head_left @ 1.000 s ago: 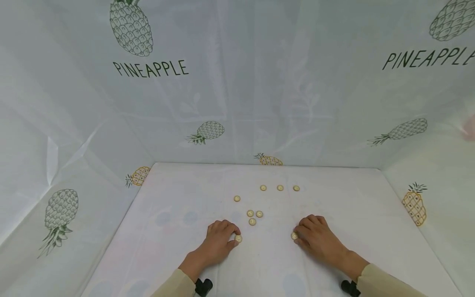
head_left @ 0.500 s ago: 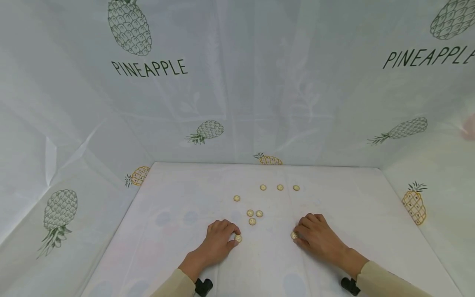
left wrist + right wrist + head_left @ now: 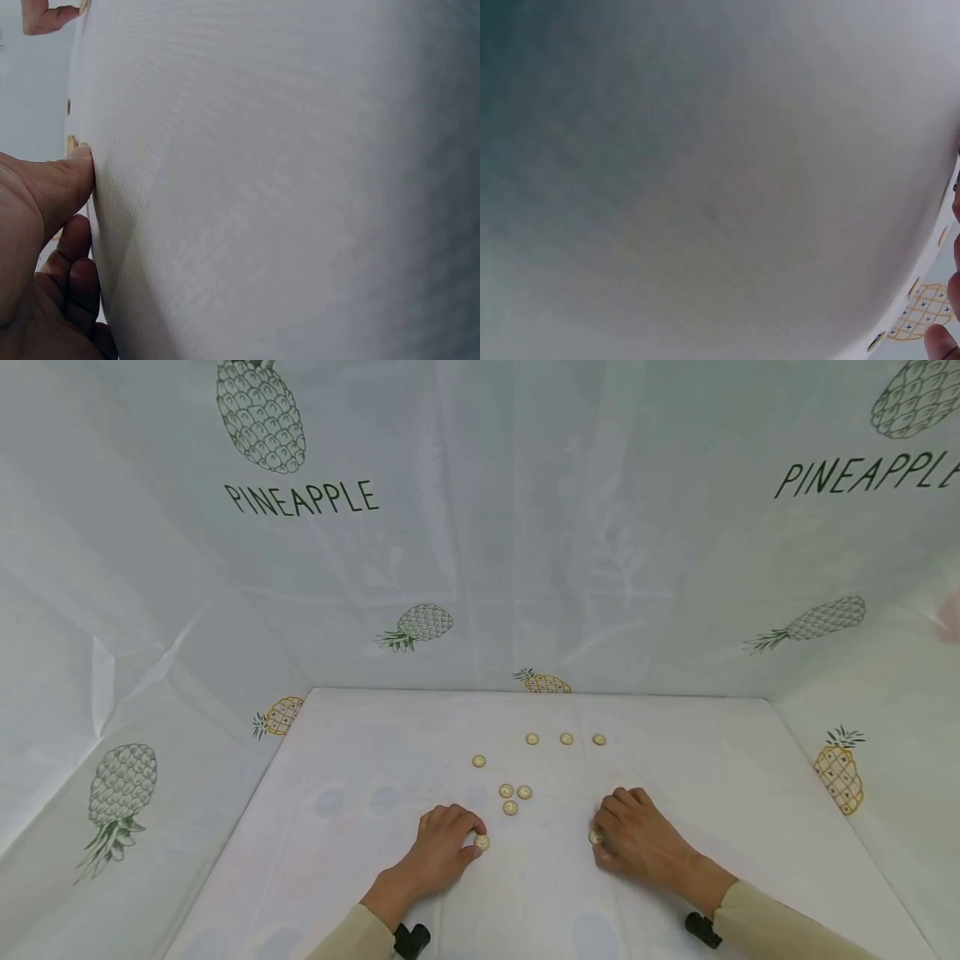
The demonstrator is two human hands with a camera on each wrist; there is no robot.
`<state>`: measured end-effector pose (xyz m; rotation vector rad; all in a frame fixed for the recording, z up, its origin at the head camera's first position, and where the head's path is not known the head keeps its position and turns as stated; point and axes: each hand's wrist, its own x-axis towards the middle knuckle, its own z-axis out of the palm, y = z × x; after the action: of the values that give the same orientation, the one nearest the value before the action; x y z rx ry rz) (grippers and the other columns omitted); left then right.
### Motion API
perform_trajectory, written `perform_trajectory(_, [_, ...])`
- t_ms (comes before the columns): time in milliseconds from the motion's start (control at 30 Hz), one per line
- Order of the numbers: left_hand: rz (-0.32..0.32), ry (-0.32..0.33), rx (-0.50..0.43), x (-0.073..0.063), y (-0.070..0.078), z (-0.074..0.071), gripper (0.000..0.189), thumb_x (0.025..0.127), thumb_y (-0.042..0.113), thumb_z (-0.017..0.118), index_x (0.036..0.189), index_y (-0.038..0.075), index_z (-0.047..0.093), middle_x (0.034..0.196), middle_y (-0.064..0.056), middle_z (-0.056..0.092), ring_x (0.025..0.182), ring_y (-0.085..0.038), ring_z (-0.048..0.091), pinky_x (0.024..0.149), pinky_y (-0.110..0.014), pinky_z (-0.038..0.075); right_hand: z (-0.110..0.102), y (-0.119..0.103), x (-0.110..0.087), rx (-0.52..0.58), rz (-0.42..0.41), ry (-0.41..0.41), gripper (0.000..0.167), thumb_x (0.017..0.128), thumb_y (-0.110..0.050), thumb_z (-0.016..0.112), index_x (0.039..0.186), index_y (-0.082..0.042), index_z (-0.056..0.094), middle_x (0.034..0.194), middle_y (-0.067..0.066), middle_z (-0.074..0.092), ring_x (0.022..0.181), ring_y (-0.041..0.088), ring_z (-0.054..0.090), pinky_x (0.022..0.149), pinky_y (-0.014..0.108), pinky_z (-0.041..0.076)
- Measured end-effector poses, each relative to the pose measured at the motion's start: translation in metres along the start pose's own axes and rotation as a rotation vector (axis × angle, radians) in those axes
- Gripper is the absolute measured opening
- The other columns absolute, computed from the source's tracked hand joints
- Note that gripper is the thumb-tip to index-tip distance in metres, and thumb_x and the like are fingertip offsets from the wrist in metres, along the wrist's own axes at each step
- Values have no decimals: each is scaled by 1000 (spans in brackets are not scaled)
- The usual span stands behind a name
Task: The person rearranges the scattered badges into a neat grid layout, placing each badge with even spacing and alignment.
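My left hand [image 3: 441, 850] rests low on the white table, pinching a round beige button [image 3: 482, 842] between thumb and index finger. To its right, my right hand [image 3: 639, 839] holds another beige button [image 3: 596, 837] at its fingertips, partly covered by the fingers. Between and beyond the hands, a tight cluster of three buttons [image 3: 510, 807] lies flat. In the left wrist view the thumb of the left hand [image 3: 49, 225] is close against the tabletop. Only the fingers of the right hand [image 3: 949, 315] show at the edge of the right wrist view.
A lone button [image 3: 479, 761] lies behind the cluster. Farther back, three buttons, among them a middle button [image 3: 566, 738], form a row. The table [image 3: 375, 735] meets a white pineapple-print sheet [image 3: 480, 543] at the back and both sides.
The right hand has turned slightly, its wrist and forearm shifting left while the fingertips stay at the button. The left hand and the loose buttons stay in place.
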<state>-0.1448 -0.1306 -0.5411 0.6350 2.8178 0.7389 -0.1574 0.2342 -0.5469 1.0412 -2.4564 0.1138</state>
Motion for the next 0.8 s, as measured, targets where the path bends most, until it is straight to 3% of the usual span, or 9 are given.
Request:
perform_trajectory(233, [4,-1,-9,0,0,0,16,103,24,70,116,25,62,120,7,56,117,-19,47,112,-54,32,2,6,2,-43,-28,5,20,79,-30,70,87,-14,60,87,0,56,84,21,52,82,43,45])
perform_trajectory(533, [5,-3,-10,-1,-1,1,17,102,24,71,116,26,62,120,8,56,117,-18,47,112,-54,32,1,12,4,-64,-28,-4,22,80,-30,67,88,-12,59,87,3,56,84,24,52,82,44,45])
perform_trajectory(800, [0,-11,-15,-1,-1,0,16,103,24,70,117,26,62,120,9,56,118,-18,47,113,-54,32,-2,27,6,-69,57,-61,22,85,-30,69,88,-9,64,87,4,58,86,26,51,84,46,43])
